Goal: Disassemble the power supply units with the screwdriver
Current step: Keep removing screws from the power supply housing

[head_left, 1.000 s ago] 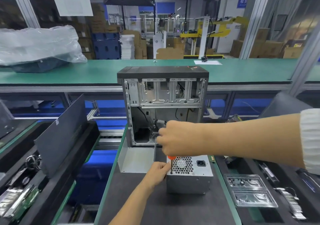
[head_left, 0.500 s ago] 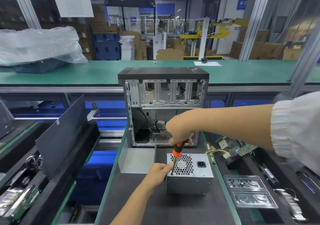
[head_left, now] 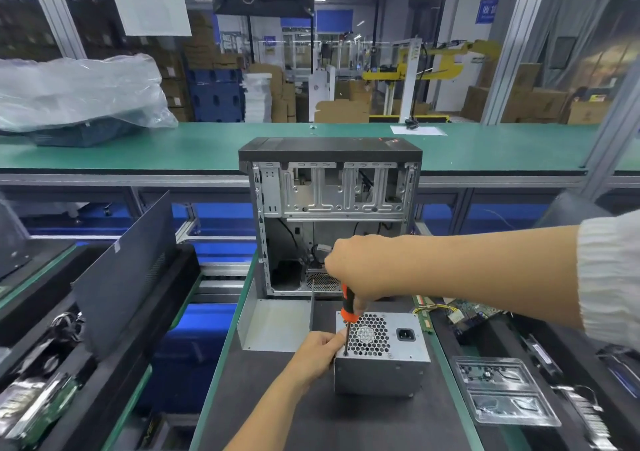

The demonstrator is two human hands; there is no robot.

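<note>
A grey power supply unit (head_left: 384, 364) stands on the dark mat, its honeycomb fan grille and power socket facing up. My right hand (head_left: 353, 270) grips the orange and black handle of a screwdriver (head_left: 347, 308) held upright above the unit. The shaft runs down to the unit's top front-left corner. My left hand (head_left: 317, 353) rests against the unit's left side, and its fingertips pinch the screwdriver shaft near the tip.
An open computer case (head_left: 330, 215) stands just behind the unit, with a bent grey metal panel (head_left: 277, 322) to its front left. A clear plastic tray (head_left: 502, 391) and circuit boards (head_left: 467, 312) lie at the right. Dark bins (head_left: 86, 312) hold parts at the left.
My right hand has risen and drawn back, so the screwdriver's orange handle shows below it. The screwdriver now stands more upright on the unit's corner. My left hand stays by the shaft.
</note>
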